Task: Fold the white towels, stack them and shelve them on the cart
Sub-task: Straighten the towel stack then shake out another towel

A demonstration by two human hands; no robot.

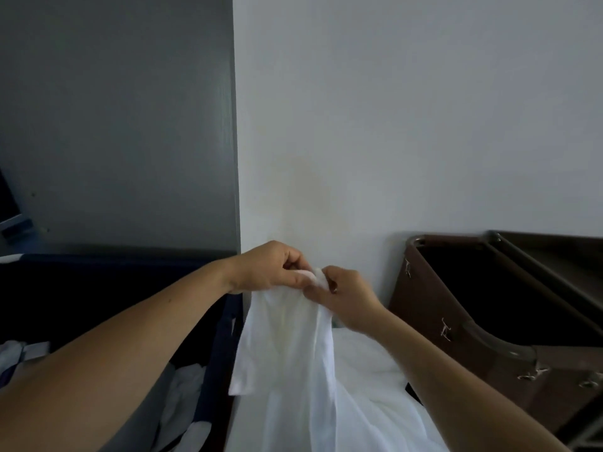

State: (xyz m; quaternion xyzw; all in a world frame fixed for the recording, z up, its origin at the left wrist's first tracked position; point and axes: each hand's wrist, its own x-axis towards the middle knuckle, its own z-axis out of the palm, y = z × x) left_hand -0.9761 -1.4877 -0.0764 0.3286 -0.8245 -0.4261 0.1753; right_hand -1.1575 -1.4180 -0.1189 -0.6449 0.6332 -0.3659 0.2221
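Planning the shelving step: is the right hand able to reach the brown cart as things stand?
Probably yes: the brown cart stands close beside the right hand with nothing between, though its fingers pinch the white towel.

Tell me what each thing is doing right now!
white towel: held up, hanging loose.
left hand: pinches the towel's top.
right hand: pinches the same top edge.
brown cart: top open, inside dark.
blue bin: crumpled white cloth inside.
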